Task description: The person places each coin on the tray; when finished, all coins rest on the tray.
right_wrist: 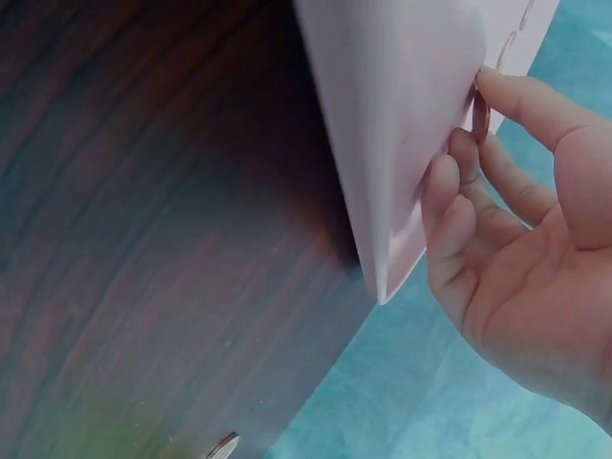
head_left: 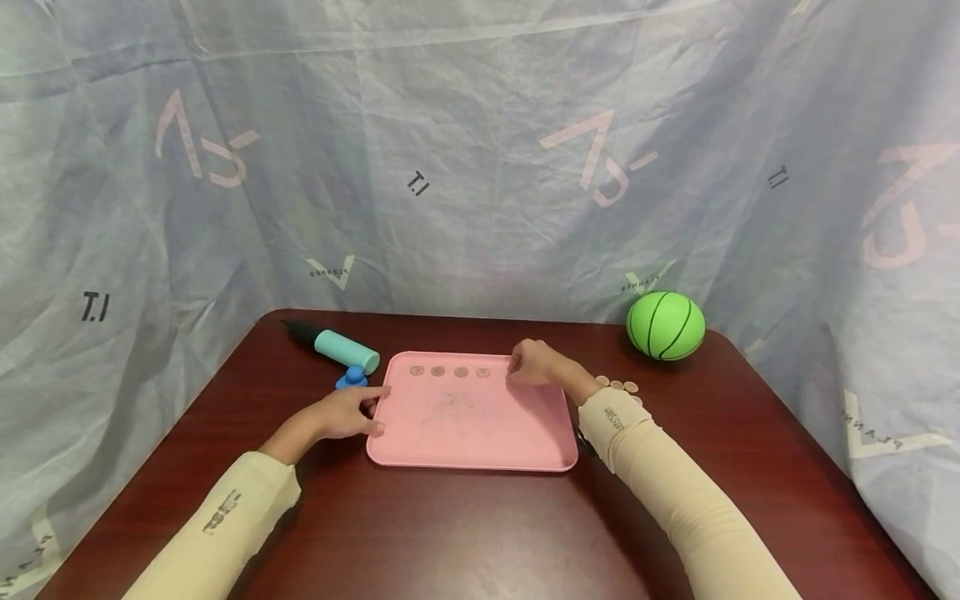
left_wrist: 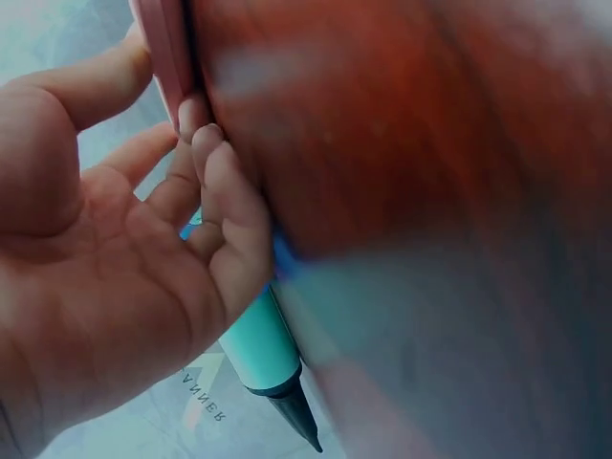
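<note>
A shallow pink tray [head_left: 465, 433] lies on the table, with a row of several coins [head_left: 461, 372] along its far side. At the far right of that row, my right hand [head_left: 534, 363] bends over the tray. In the right wrist view, its thumb and fingertips pinch a coin [right_wrist: 481, 117] on edge, close to the tray's surface. My left hand [head_left: 347, 413] holds the tray's left rim, thumb and index finger spread along it. Seen from the left wrist, the other fingers [left_wrist: 229, 206] curl beneath the tray's edge [left_wrist: 164, 57].
More coins [head_left: 617, 385] lie right of the tray, partly hidden behind my right sleeve. A green ball [head_left: 666, 326] sits at the back right. Back left are a turquoise cylinder with a black tapered end [head_left: 345, 350] and a small blue object [head_left: 352, 377]. A grey curtain [head_left: 480, 167] hangs behind the table.
</note>
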Available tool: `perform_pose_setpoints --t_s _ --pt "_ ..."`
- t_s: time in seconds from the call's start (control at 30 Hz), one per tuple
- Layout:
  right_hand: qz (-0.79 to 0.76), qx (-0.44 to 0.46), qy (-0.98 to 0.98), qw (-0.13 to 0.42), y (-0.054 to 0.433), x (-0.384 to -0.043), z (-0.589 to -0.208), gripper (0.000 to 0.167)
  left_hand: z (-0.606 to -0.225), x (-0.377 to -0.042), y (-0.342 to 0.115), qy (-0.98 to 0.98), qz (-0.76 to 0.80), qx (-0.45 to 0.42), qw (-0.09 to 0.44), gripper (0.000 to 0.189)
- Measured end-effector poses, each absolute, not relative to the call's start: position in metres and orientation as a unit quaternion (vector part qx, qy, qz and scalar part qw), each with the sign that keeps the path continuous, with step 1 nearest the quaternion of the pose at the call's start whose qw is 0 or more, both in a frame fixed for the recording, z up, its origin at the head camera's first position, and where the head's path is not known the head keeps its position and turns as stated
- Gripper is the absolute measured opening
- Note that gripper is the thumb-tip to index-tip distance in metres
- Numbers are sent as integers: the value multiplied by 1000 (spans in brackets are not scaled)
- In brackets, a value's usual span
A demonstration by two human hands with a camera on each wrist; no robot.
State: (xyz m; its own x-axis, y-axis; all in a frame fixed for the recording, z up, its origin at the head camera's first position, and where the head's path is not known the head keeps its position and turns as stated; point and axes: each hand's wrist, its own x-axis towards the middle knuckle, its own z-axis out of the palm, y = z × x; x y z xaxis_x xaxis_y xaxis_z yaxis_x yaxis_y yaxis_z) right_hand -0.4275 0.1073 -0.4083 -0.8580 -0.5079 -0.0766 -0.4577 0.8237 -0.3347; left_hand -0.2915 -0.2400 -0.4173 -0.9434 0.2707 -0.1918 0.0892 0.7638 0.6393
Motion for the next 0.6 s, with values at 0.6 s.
perform_pose_setpoints --t_s 0.6 --pt "-168 -243 948 122 122 -423 -405 19 -413 -282 -233 929 310 135 150 84"
